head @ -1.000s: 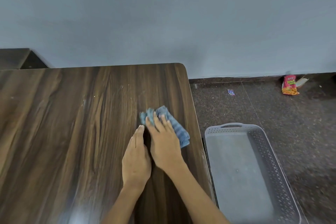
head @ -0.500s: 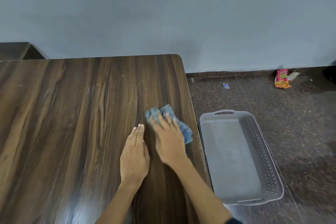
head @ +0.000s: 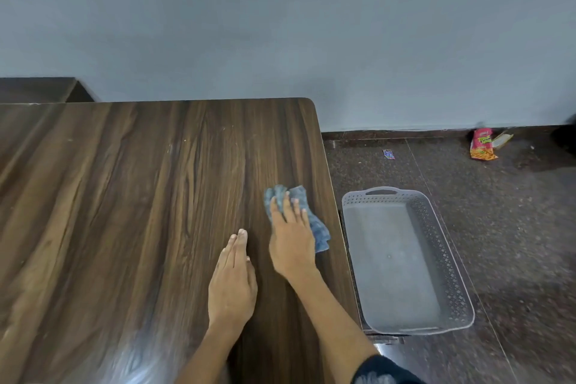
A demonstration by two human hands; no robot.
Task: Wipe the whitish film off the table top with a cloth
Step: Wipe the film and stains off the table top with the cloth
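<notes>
A blue cloth (head: 313, 224) is pressed flat against the table (head: 124, 212) by the right hand (head: 291, 238), whose fingers are laid straight over it and are not curled round it. The cloth lies near the right edge of the table, bunched, with folds showing beyond the fingertips and to the right of the palm. The left hand (head: 233, 282) is laid flat on the wood just beside the right hand, fingers straight and together, nothing held; it appears to serve as a brace.

The step in hand is judged to be the wiping itself, carried out on the right part of the top. A faint pale streaking is seen on the wood beyond the cloth, and small whitish specks are scattered further back towards the wall; a pale sheen near the bottom edge may be glare rather than film, and this cannot be told.

For the next move, steady downward pressure through the flat fingers is called for, with the cloth swept over the streaked wood ahead and to the left. Care is needed near the edge, since the cloth could be pushed off towards the grey basket (head: 448, 259) on the floor beside the table.
</notes>
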